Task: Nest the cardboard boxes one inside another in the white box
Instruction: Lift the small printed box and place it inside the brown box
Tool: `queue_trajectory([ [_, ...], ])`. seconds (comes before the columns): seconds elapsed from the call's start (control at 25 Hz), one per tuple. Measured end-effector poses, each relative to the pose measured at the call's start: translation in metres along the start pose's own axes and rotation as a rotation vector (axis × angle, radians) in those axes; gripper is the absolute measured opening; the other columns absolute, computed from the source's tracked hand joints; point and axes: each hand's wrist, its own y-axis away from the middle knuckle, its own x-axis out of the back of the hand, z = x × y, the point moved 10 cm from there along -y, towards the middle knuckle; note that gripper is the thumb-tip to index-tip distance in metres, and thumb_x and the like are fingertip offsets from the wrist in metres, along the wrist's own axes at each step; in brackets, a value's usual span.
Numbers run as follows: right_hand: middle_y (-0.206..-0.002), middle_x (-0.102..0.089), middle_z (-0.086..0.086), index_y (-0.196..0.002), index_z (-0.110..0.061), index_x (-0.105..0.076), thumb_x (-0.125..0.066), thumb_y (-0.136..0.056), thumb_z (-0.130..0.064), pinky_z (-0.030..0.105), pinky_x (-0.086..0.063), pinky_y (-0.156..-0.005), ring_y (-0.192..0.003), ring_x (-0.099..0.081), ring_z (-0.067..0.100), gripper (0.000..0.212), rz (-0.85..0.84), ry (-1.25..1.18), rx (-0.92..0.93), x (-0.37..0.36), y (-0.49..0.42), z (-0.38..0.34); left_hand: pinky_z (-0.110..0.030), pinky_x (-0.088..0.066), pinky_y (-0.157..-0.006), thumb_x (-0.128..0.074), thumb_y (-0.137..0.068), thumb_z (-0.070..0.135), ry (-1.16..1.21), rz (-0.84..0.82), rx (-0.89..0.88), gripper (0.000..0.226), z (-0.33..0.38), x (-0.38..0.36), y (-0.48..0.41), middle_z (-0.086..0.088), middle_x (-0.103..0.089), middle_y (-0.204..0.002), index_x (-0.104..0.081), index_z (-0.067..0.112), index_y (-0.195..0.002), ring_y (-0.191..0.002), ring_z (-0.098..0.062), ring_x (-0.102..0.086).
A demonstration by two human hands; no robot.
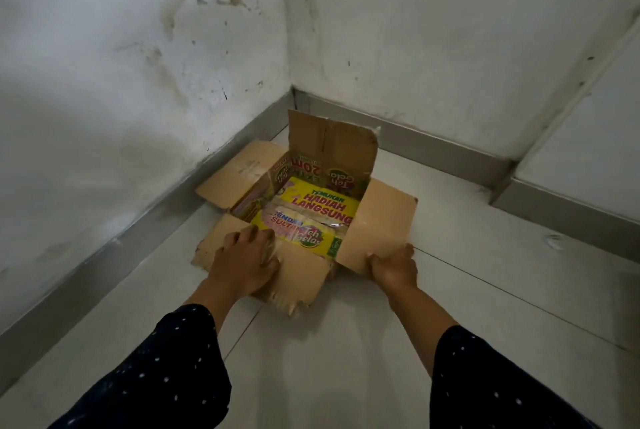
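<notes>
An open brown cardboard box [381,220] stands on the floor in the room's corner, its four flaps spread out. Inside it lies printed yellow cardboard [322,207] with red and green lettering, seemingly folded boxes laid flat. My left hand [246,255] presses on the near flap at the box's front left. My right hand [393,266] grips the lower edge of the right flap. No white box is in view.
White stained walls [138,65] meet just behind the box, with a grey skirting [433,148] along their base. The floor [346,359] is pale tile. A lighter panel [588,158] with a raised step stands at the right.
</notes>
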Motion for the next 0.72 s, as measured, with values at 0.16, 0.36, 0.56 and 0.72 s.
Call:
queue_trajectory([
  [0.16, -0.128, -0.056, 0.021, -0.127, -0.005, -0.043, -0.075, -0.078, -0.021, 0.045, -0.048, -0.097, -0.116, -0.054, 0.04, 0.06, 0.09, -0.019, 0.01, 0.035, -0.016, -0.002, -0.054, -0.032, -0.105, -0.048, -0.085, 0.059, 0.002, 0.137, 0.029, 0.054, 0.001, 0.012, -0.013, -0.007, -0.036, -0.144, -0.043, 0.035, -0.133, -0.13, -0.039, -0.031],
  [0.36, -0.124, -0.055, 0.019, -0.129, -0.01, -0.04, -0.07, -0.076, -0.01, 0.048, -0.051, -0.087, -0.109, -0.056, 0.04, 0.06, 0.251, 0.129, 0.124, 0.119, -0.016, -0.023, -0.059, -0.02, -0.113, -0.063, -0.077, 0.056, 0.244, 0.189, 0.318, 0.081, -0.017, 0.015, -0.019, -0.013, -0.004, -0.158, -0.025, 0.03, -0.143, -0.139, -0.047, -0.015],
  [0.56, -0.102, -0.054, 0.015, -0.126, -0.012, -0.037, -0.064, -0.08, -0.012, 0.039, -0.045, -0.065, -0.079, -0.052, 0.033, 0.054, 0.271, 0.275, 0.232, 0.152, -0.008, -0.03, -0.047, -0.04, -0.108, -0.08, -0.074, 0.023, 1.252, 0.198, 0.563, 0.11, -0.017, -0.013, -0.016, -0.02, -0.031, -0.15, 0.0, 0.021, -0.15, -0.129, -0.037, -0.044],
  [0.72, -0.109, -0.06, 0.023, -0.128, -0.011, -0.038, -0.052, -0.092, -0.012, 0.038, -0.045, -0.066, -0.077, -0.052, 0.032, 0.039, 0.261, 0.36, 0.326, 0.159, -0.004, -0.035, -0.045, -0.053, -0.094, -0.075, -0.08, 0.021, 1.397, 0.283, 0.564, 0.075, 0.004, -0.011, -0.009, -0.009, -0.057, -0.121, -0.035, 0.013, -0.142, -0.101, -0.03, -0.06],
])
